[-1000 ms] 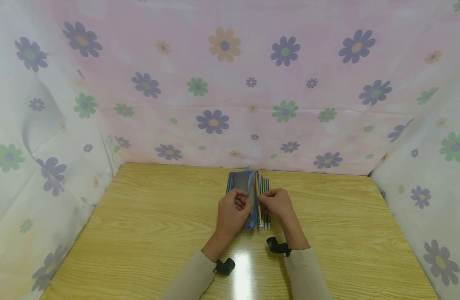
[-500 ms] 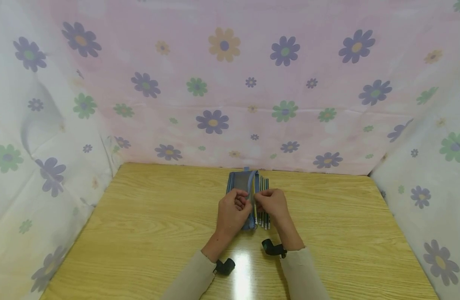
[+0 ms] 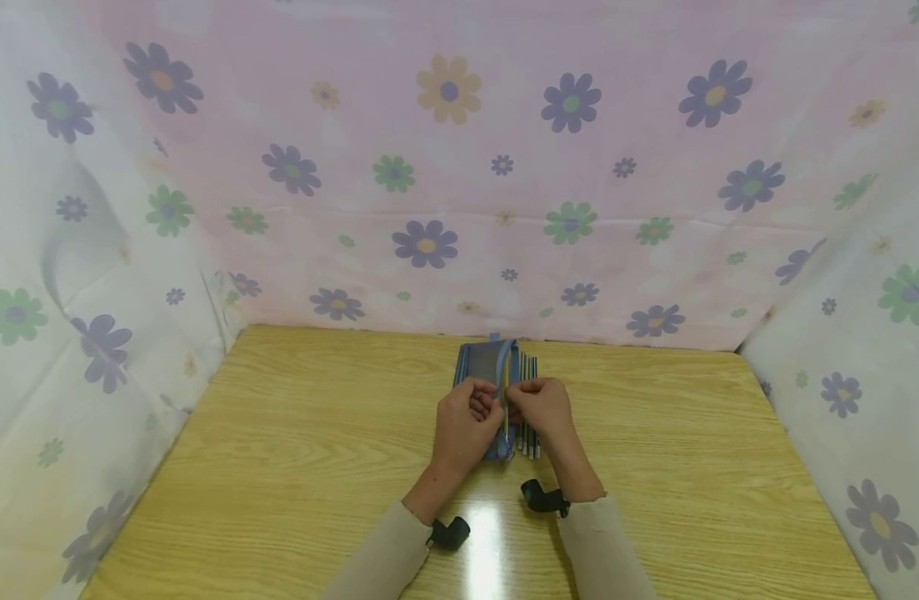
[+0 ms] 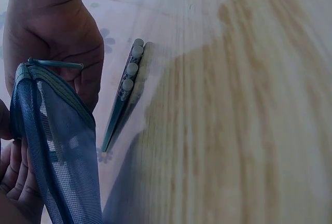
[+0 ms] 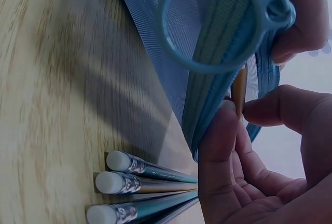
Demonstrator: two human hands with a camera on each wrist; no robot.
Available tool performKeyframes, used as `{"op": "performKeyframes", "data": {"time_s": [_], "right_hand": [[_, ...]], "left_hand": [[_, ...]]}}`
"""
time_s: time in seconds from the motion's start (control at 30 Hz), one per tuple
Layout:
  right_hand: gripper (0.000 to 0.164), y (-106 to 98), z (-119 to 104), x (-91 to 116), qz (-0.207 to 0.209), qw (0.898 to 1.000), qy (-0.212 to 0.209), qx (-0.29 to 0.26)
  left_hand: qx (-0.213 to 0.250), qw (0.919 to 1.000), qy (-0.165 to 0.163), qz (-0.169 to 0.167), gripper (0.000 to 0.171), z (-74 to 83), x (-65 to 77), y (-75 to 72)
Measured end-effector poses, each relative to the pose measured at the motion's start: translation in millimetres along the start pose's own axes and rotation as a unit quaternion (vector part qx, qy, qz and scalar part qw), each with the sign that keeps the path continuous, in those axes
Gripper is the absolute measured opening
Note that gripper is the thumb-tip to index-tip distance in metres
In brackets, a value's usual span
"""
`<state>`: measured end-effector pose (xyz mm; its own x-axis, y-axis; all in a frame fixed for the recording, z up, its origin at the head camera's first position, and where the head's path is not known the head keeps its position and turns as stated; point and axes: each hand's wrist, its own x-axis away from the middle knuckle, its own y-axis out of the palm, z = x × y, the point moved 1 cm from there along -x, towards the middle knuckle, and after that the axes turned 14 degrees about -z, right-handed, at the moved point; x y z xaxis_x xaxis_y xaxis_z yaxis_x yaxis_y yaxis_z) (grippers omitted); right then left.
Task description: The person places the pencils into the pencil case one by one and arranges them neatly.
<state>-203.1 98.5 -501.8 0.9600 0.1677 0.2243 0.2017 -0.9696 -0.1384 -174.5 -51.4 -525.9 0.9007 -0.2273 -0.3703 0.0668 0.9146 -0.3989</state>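
Observation:
A blue mesh zip pencil case (image 3: 480, 360) lies near the table's back edge, its zipped mouth spread apart. With thumb and fingers my left hand (image 3: 462, 425) pinches the near-left edge of that mouth. My right hand (image 3: 545, 408) pinches a yellow pencil (image 5: 239, 89) between thumb and fingertips, and the pencil stands within the case's opening, its lower part hidden by mesh and fingers. Close up, a round zipper pull (image 5: 218, 70) hangs in front of the zip. Beside the case, several striped pencils (image 5: 171, 186) lie in a row, white eraser ends toward me.
The wood-grain table (image 3: 302, 433) spreads around both hands. Flower-printed cloth (image 3: 504, 192) stands behind the table and along both sides. Black wrist cameras (image 3: 452, 533) sit by the sleeve cuffs.
My right hand has carried the yellow pencil leftward, from beside the pencil row into the case's mouth. My left hand keeps its place on the edge.

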Motion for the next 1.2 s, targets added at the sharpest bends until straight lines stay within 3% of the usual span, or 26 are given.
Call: {"op": "performKeyframes", "data": {"time_s": [0.53,0.87,1.1,1.2], "right_hand": [[0.017,-2,4,0,-0.015,1.000,-0.013,-0.006],[0.014,-6,4,-2,-0.007,0.998,-0.049,0.041],[0.016,-15,6,-1,0.008,0.989,-0.067,0.130],[0.018,-19,8,-1,0.013,0.987,-0.067,0.144]], "left_hand": [[0.001,1.0000,-0.006,-0.005,0.015,-0.4,-0.2,0.6],[-0.001,1.0000,-0.009,-0.001,0.015,-0.6,0.3,0.6],[-0.007,0.9999,-0.007,0.002,0.014,-1.3,0.3,0.7],[-0.009,0.9999,-0.006,0.002,0.014,-1.3,0.5,0.5]]}}
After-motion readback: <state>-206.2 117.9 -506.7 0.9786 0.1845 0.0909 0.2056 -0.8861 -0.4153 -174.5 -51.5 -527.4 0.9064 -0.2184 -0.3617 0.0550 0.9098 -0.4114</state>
